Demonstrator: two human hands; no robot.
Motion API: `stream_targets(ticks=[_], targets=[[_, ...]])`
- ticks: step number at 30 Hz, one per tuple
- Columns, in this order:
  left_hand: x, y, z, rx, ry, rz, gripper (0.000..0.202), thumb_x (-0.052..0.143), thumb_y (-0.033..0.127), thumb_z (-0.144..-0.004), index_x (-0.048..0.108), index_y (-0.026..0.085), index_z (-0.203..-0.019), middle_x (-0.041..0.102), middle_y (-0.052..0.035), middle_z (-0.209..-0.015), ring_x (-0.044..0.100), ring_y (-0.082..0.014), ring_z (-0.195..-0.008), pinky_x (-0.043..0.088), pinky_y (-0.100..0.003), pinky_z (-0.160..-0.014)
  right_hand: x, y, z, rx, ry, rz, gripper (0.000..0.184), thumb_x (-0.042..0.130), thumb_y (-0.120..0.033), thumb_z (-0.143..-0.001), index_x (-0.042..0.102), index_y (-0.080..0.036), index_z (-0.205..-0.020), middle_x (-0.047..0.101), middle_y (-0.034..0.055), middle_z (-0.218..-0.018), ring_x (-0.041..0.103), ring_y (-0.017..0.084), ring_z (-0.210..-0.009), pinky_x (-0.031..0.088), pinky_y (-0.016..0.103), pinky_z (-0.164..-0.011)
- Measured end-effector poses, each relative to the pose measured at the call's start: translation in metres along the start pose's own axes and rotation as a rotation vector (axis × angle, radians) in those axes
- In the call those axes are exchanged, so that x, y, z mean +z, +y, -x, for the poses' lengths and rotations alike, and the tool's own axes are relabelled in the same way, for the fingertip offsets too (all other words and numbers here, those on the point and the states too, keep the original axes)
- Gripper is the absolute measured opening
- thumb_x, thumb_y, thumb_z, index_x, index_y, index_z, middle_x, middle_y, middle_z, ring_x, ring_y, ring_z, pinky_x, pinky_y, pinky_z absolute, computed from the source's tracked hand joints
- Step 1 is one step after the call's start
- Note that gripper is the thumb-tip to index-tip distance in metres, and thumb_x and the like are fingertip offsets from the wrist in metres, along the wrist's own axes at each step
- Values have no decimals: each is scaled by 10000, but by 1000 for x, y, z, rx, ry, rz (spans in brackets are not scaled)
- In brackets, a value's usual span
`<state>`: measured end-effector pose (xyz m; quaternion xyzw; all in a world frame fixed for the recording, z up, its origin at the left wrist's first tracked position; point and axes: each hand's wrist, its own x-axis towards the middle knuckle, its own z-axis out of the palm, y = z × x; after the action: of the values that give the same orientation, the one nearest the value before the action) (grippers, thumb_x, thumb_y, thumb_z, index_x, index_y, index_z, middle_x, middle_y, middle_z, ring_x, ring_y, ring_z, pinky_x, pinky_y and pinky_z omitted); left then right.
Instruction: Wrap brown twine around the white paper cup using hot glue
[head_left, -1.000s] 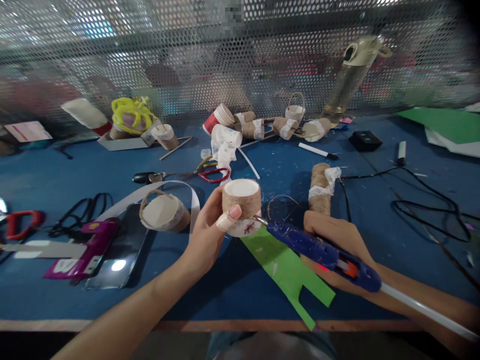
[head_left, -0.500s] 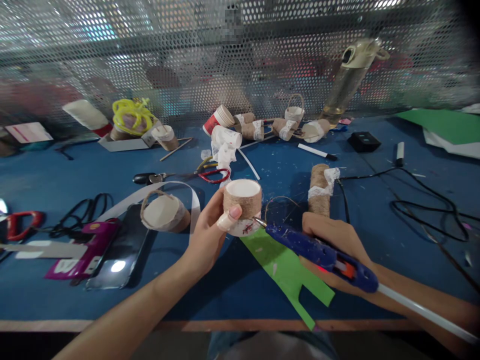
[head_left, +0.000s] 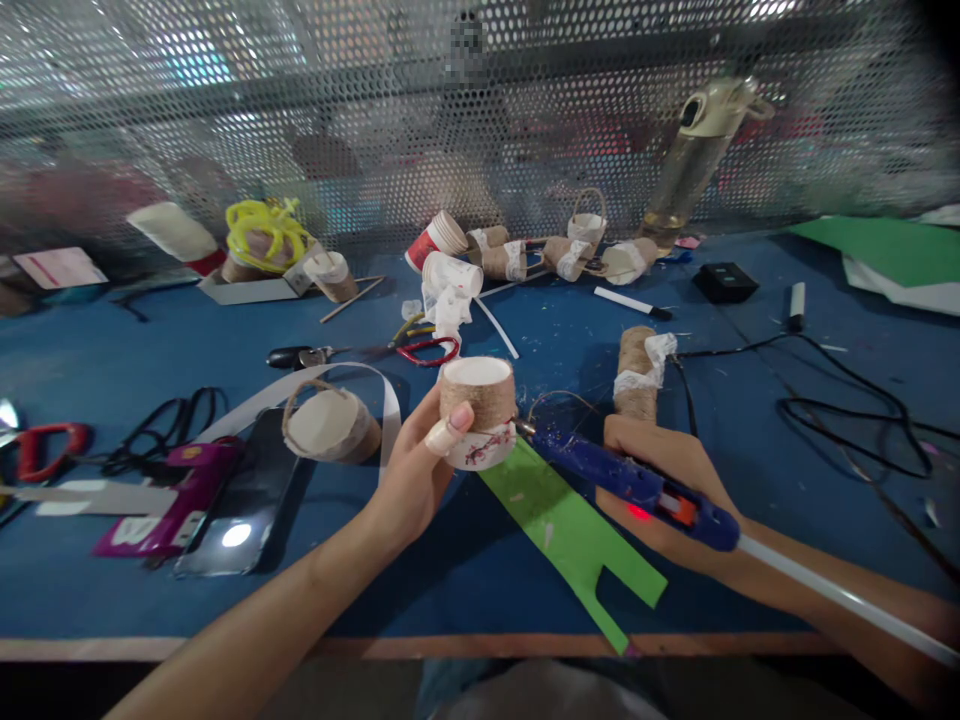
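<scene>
Held upright between the thumb and fingers of my left hand (head_left: 424, 450) is a paper cup (head_left: 480, 410). Twine wraps its upper part, and a white band with a reddish branch print shows below. My right hand (head_left: 667, 480) grips a blue glue gun (head_left: 600, 470), a clear glue stick (head_left: 840, 590) poking out of its back end. The gun's metal nozzle points left, at or very close to the cup's right side; whether it touches, I cannot tell. A loose strand of twine (head_left: 562, 393) arcs behind the nozzle. Green paper (head_left: 570, 530) lies beneath.
A twine spool with lace (head_left: 636, 370) stands behind my right hand. To the left are a small twine basket (head_left: 334, 425), a phone (head_left: 240, 510) and red-handled scissors (head_left: 427, 350). Several wrapped cups, a bottle (head_left: 686, 160) and a perforated metal screen (head_left: 360, 130) line the back.
The cup in my left hand has shifted slightly left and turned, showing more of the printed band. The glue gun has tilted a little, its rear end rising and moving left.
</scene>
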<state>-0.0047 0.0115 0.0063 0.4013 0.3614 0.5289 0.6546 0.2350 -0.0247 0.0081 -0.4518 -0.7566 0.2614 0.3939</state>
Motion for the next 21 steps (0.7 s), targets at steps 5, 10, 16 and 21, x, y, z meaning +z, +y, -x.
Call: stream_targets(ticks=[5, 10, 16, 21], targets=[[0, 0, 0, 4, 10, 3, 654, 807, 466, -822, 641, 246, -1414, 784, -78, -1070, 725, -262, -962, 557, -358, -869, 1, 0, 0, -13, 7, -6, 322, 642, -122, -802, 365, -242, -689, 382, -75, -644, 359, 98, -537, 269, 267, -527], [0, -1, -1, -31, -8, -7, 612, 804, 477, -821, 680, 223, -1364, 782, -96, -1107, 717, -299, -1050, 557, -378, -901, 0, 0, 1, -44, -25, -1, 321, 644, -119, -787, 362, -248, -703, 403, -67, -656, 394, 111, -538, 287, 276, -532], [-1, -2, -3, -29, -8, 32, 451, 791, 442, -845, 753, 230, -1241, 774, -71, -1126, 715, -236, -980, 565, -319, -848, -1, 0, 2, -29, -32, -11, 312, 633, -124, -793, 358, -242, -704, 407, -65, -665, 388, 100, -542, 287, 276, -540], [-1, -1, -3, -19, 33, 42, 377, 771, 451, -861, 782, 220, -1160, 779, -61, -1053, 704, -225, -938, 556, -322, -846, -1, 0, 0, -1, -9, -3, 314, 643, -126, -792, 366, -244, -700, 413, -65, -661, 395, 108, -552, 288, 283, -547]])
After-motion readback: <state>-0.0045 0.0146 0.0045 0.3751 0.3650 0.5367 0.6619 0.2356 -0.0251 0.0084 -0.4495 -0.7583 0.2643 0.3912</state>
